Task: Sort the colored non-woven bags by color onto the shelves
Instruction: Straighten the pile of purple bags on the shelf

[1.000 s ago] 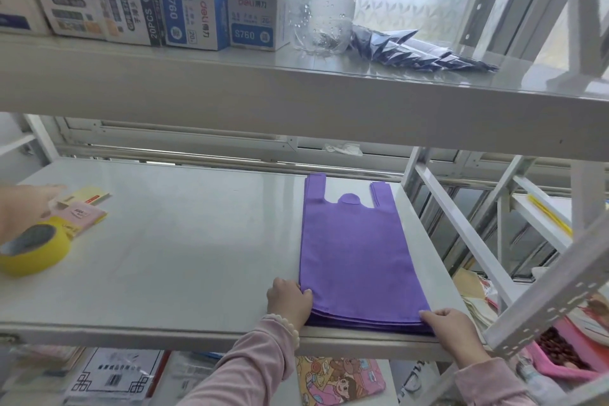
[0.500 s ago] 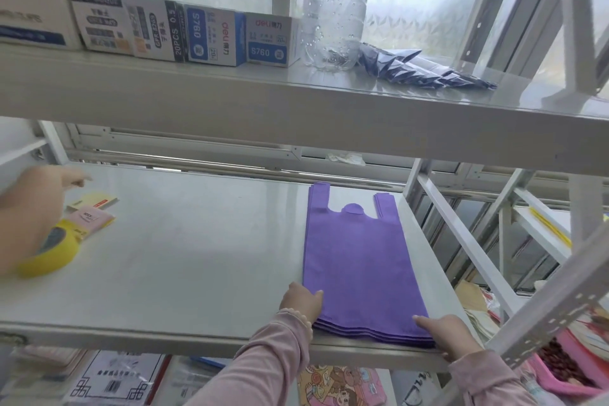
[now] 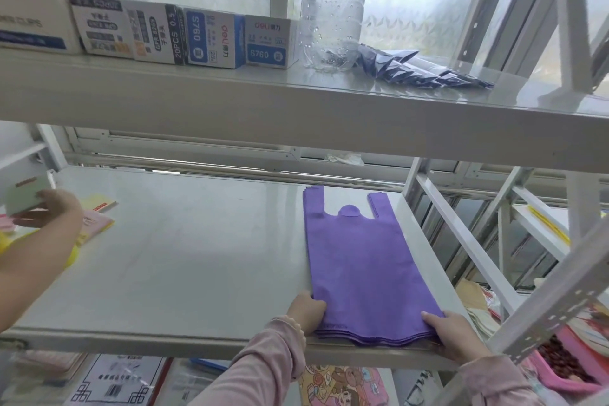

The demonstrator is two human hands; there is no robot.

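Observation:
A flat stack of purple non-woven bags [image 3: 361, 270] lies on the right part of the middle shelf [image 3: 197, 257], handles pointing toward the window. My left hand [image 3: 306, 310] grips the stack's near left corner. My right hand [image 3: 453, 334] holds the near right corner at the shelf's front edge. Both sleeves are pink. On the upper shelf [image 3: 296, 102] lies a pile of dark blue folded bags [image 3: 418, 71].
Another person's hand [image 3: 49, 211] at the left holds a pale green pad above sticky-note pads [image 3: 95, 224]. Stationery boxes [image 3: 211, 38] and a clear plastic bottle [image 3: 333, 6] stand on the upper shelf. White slanted shelf struts [image 3: 468, 241] rise at the right.
The view has tilted up slightly. My hands stay on the purple stack's near corners. The other person's hand has lifted off the yellow tape roll and now holds a green pad.

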